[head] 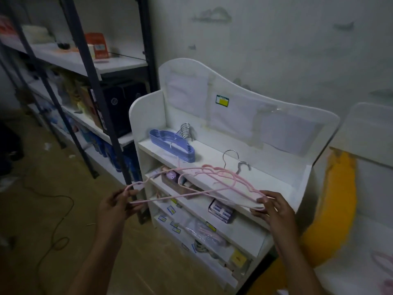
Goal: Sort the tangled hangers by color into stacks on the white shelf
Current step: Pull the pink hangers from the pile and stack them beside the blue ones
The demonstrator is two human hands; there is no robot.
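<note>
Two stacks showed on the white shelf (274, 165): blue hangers (172, 145) lay piled neatly near its left back corner, while pink hangers (225, 177) sat partly tangled along the front edge. Left hand (119, 206) fingers pinched one pink hanger's end off the shelf's left side; right hand (274, 207) fingers curled over the pink pile's right end, so the pink sorting seemed unfinished

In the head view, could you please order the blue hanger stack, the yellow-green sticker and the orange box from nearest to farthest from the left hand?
From the left hand:
1. Blue hanger stack, top shelf, left end.
2. Yellow-green sticker, on the back panel above.
3. Orange box, far on the dark rack.
</note>
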